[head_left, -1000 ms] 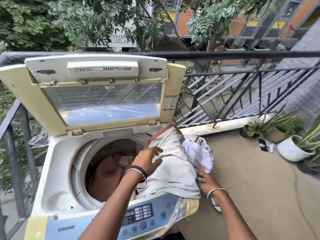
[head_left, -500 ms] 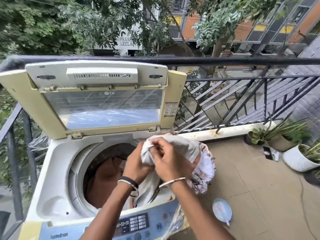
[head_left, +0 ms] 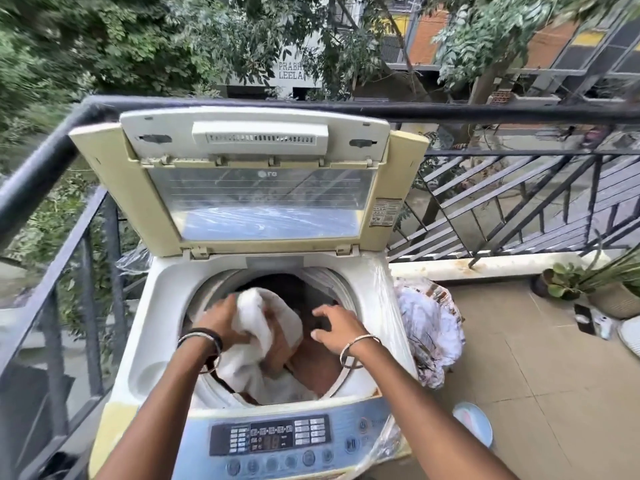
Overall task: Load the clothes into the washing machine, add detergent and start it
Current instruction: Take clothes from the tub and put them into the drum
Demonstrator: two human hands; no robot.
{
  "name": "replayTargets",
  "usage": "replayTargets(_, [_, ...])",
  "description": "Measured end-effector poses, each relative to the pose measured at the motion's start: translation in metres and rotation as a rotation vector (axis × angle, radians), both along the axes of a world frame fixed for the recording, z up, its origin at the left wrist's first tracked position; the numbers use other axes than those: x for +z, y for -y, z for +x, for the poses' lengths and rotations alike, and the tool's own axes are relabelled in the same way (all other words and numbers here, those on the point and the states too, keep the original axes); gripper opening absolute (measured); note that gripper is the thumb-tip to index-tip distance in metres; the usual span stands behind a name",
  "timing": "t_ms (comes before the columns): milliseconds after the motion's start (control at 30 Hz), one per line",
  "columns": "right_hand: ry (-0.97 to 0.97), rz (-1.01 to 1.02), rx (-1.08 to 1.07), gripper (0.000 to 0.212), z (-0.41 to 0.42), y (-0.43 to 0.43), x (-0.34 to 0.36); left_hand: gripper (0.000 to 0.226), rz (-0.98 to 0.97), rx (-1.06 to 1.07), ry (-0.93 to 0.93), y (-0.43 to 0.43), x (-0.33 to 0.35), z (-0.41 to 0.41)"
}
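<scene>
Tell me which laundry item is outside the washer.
The patterned bundle, at the right side of the washer. The white cloth, gripped by the left hand, and the brown clothes are in the drum opening.
</scene>
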State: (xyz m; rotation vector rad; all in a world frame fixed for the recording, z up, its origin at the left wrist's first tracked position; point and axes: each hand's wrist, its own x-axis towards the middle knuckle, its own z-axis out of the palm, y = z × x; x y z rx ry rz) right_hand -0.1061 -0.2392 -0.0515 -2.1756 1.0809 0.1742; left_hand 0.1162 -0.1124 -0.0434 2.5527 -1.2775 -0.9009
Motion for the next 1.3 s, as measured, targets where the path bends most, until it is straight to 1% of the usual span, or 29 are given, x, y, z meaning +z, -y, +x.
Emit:
replayTargets(33, [-0.03, 0.019, 0.003, 0.046, -0.001, -0.003, -0.01, 0.093, 0.157, -0.074, -0.023, 0.002, -0.004, -0.002])
replayTargets(67, [-0.028, 0.028, -0.012, 0.043, -0.003, -0.005, -0.017, 0.092, 0.224, -0.105, -0.051, 0.006, -0.008, -0.006])
replayTargets(100, [-0.003, 0.035, -0.035, 0.041, -0.003, -0.008, -0.022, 0.085, 0.215, -0.094, -0.069, 0.01, -0.01, -0.011])
replayTargets(233, [0.156, 0.046, -0.136, 0.028, -0.012, -0.012, -0.027, 0.047, -0.019, -0.015, -0.022, 0.025, -0.007, -0.034])
replayTargets(333, [0.315, 0.055, -0.253, 0.021, -0.026, -0.003, -0.014, 0.022, -0.245, 0.01, -0.094, 0.036, -0.001, -0.064])
replayTargets(433, [0.461, -0.008, -0.374, 0.017, -0.046, 0.017, 0.0, 0.019, -0.449, 0.021, -0.189, 0.054, 0.001, -0.101])
replayTargets(500, [0.536, -0.049, -0.443, 0.018, -0.065, 0.034, 0.003, 0.011, -0.542, -0.011, -0.225, 0.069, 0.006, -0.131])
replayTargets(567, [0.581, -0.078, -0.501, 0.017, -0.087, 0.05, 0.003, 0.009, -0.608, -0.032, -0.23, 0.085, 0.008, -0.16])
replayTargets(633, [0.605, -0.089, -0.556, 0.017, -0.115, 0.068, -0.002, 0.013, -0.63, -0.045, -0.26, 0.105, 0.007, -0.187])
replayTargets(700, [0.599, -0.094, -0.597, 0.019, -0.147, 0.086, -0.012, 0.016, -0.637, -0.051, -0.284, 0.127, 0.004, -0.213])
replayTargets(833, [0.522, -0.002, -0.678, 0.022, -0.219, 0.128, -0.039, 0.014, -0.634, -0.051, -0.296, 0.172, -0.007, -0.268])
replayTargets(933, [0.494, 0.023, -0.747, 0.021, -0.27, 0.162, -0.064, 0.013, -0.609, -0.043, -0.305, 0.211, -0.022, -0.306])
replayTargets(1033, [0.405, 0.07, -0.796, 0.025, -0.314, 0.198, -0.1, 0.015, -0.564, -0.035, -0.294, 0.254, -0.041, -0.34])
replayTargets(1167, [0.277, 0.127, -0.817, 0.031, -0.347, 0.237, -0.146, 0.015, -0.421, 0.095, -0.272, 0.298, -0.09, -0.357])
replayTargets(1300, [0.156, 0.195, -0.823, 0.023, -0.351, 0.271, -0.184, 0.015, -0.313, 0.188, -0.218, 0.328, -0.129, -0.364])
